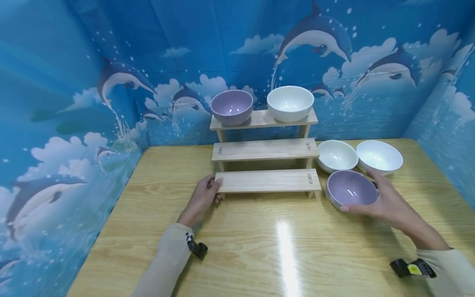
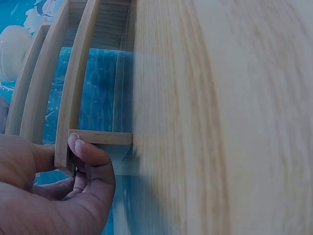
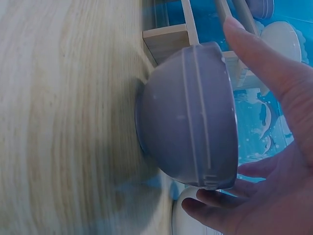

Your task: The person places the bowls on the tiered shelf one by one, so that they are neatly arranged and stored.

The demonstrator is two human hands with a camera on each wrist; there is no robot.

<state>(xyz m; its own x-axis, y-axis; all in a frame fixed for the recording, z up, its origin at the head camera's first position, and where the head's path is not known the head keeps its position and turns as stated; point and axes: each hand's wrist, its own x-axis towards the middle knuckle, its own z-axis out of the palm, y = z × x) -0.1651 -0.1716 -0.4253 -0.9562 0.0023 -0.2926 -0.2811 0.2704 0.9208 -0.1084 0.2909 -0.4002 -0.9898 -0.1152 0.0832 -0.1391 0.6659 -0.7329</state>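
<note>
My left hand (image 1: 202, 196) grips the left end of the lowest step of a three-step wooden stand (image 1: 267, 181); the left wrist view shows thumb and fingers around the step's corner (image 2: 64, 142). Toward the right, my right hand (image 1: 389, 202) spreads around a purple bowl (image 1: 350, 189) that sits upright on the table. Its thumb reaches along the near side and its fingers the far right side. In the right wrist view, the thumb (image 3: 259, 54) stands a little off the bowl's rim, while the fingertips (image 3: 208, 203) are right by the bowl's other side.
On the top step stand another purple bowl (image 1: 231, 109) and a white bowl (image 1: 290, 105). Two more white bowls, one left (image 1: 335, 154) and one right (image 1: 380, 156), stand on the wooden table (image 1: 237, 247) behind the purple one. A dolphin-print curtain (image 1: 208, 45) surrounds the table.
</note>
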